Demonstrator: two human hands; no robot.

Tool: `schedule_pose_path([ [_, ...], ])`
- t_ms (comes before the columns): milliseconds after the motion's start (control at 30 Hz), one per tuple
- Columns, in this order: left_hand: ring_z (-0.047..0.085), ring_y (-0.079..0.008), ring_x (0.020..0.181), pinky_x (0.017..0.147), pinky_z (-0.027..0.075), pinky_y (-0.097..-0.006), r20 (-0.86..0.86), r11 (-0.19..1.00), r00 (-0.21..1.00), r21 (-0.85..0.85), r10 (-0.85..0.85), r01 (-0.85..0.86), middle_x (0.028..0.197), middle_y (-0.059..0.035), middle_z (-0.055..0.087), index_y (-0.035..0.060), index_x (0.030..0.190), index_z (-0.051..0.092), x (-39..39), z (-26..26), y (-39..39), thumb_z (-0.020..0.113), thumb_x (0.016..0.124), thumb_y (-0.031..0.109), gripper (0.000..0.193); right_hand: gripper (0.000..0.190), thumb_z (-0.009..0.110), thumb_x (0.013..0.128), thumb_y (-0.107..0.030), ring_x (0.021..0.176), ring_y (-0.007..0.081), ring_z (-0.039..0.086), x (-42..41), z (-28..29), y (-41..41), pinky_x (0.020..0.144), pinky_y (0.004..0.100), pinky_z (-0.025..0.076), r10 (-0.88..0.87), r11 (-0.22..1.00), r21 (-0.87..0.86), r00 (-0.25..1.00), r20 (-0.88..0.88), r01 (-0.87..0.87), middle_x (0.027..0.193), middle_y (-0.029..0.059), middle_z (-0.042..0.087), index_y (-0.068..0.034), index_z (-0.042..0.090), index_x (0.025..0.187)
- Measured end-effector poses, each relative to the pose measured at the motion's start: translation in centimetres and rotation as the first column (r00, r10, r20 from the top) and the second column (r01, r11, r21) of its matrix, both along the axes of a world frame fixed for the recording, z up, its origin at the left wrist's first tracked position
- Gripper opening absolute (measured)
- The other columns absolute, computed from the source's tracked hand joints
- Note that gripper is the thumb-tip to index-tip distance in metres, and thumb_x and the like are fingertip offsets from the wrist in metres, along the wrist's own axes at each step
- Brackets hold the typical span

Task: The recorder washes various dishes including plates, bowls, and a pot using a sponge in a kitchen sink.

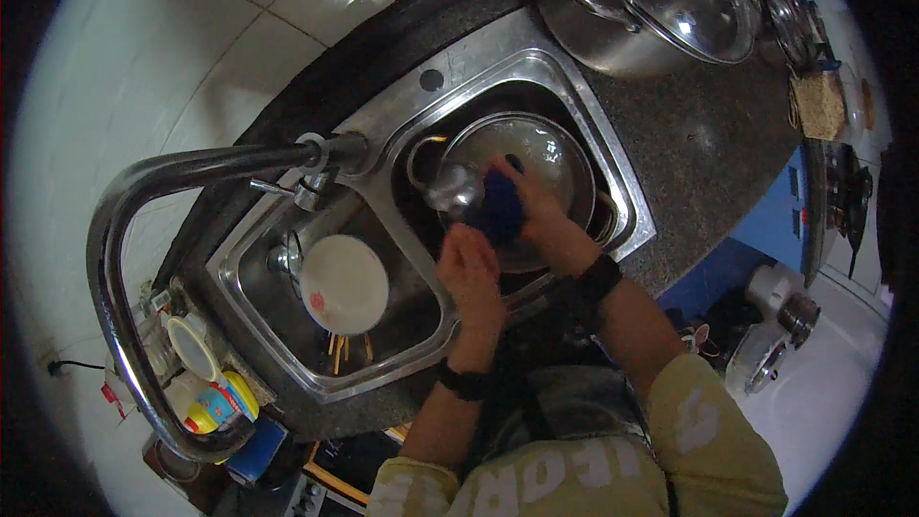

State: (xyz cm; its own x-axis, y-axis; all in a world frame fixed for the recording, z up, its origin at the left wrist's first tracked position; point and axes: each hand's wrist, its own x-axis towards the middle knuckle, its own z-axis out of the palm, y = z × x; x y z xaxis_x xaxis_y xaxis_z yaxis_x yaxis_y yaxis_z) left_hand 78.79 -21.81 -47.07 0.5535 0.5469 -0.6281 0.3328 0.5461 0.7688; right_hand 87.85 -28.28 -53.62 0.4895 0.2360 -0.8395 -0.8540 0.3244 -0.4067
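Both my hands are over the right basin of a steel double sink. My right hand (540, 207) holds a dark blue scrubbing cloth or pad (504, 202). Below and to the left, my left hand (468, 262) has its fingers closed around a shiny metal utensil (454, 188). The utensil's rounded end is blurred, and its grip is hidden by my fingers and the blue cloth. Under my hands lies a wide round glass lid or pan (524, 140) with a metal rim. Beside it, a thin curved piece with a yellow tip (431, 139) shows.
The left basin holds a white bowl or plate (348, 283), with chopsticks (336, 353) poking out below it. A large bent faucet (108, 244) arches over the left side. A lidded steel pot (610, 29) stands behind the sink. A yellow detergent bottle (215, 408) lies front left.
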Motion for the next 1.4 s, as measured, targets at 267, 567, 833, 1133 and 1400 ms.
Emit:
schedule_pose_path([
  [267,0.023,-0.0055,0.045,0.040,0.022,-0.0213,0.121,0.540,0.991,-0.831,-0.056,0.132,0.056,0.0052,0.027,0.0135,0.074,0.042,-1.5,-1.5,6.1,0.041,0.094,0.041,0.033,0.031,0.052,0.081,-0.021,0.098,0.0294,0.056,-2.6,-6.2,-4.4,0.075,0.0429,0.047,0.925,-0.099,-0.983,-0.350,-0.149,0.155,0.108,0.0162,0.056,-0.010,0.055,0.110],
  [567,0.029,-0.0045,0.046,0.039,0.024,-0.0203,0.023,0.750,0.950,-0.608,-0.311,0.260,0.058,0.0065,0.032,0.0116,0.111,0.046,-1.9,-2.6,6.9,0.040,0.094,0.034,0.028,0.023,0.053,0.077,-0.015,0.107,0.0247,0.051,2.0,0.4,-5.7,0.081,0.0438,0.045,0.915,-0.026,-0.979,-0.400,0.059,-0.202,0.115,0.0064,0.053,-0.012,0.059,0.099],
  [833,0.038,-0.0079,0.047,0.040,0.031,-0.0224,-0.111,0.825,0.859,-0.363,-0.500,0.434,0.062,0.0039,0.043,0.0175,0.129,0.035,-1.9,-3.1,3.1,0.042,0.094,0.027,0.037,0.030,0.062,0.072,-0.015,0.094,0.0279,0.058,1.6,3.8,-2.6,0.076,0.0363,0.049,0.786,0.283,-0.958,-0.564,0.254,-0.036,0.113,0.0077,0.053,-0.011,0.050,0.100],
  [1133,0.039,-0.0054,0.049,0.043,0.035,-0.0221,-0.066,0.908,0.910,-0.123,-0.409,0.400,0.065,0.0028,0.044,0.0121,0.131,0.040,-1.2,-0.4,0.6,0.041,0.094,0.021,0.038,0.046,0.059,0.065,0.002,0.087,0.0288,0.060,-2.8,1.1,-0.8,0.079,0.0359,0.047,0.339,0.890,-0.451,0.567,0.751,0.064,0.097,0.0114,0.057,-0.011,0.045,0.107],
  [1400,0.056,-0.0229,0.089,0.074,0.045,-0.0323,-0.264,0.593,0.887,0.666,-0.379,0.452,0.110,-0.0147,0.058,0.0109,0.132,0.040,-4.8,0.1,6.1,0.044,0.090,0.012,0.043,0.039,0.054,0.069,0.002,0.094,0.0297,0.056,-1.6,-2.0,-2.6,0.083,0.0373,0.045,0.793,0.531,-0.844,0.393,0.465,-0.073,0.105,0.0123,0.056,-0.010,0.052,0.106],
])
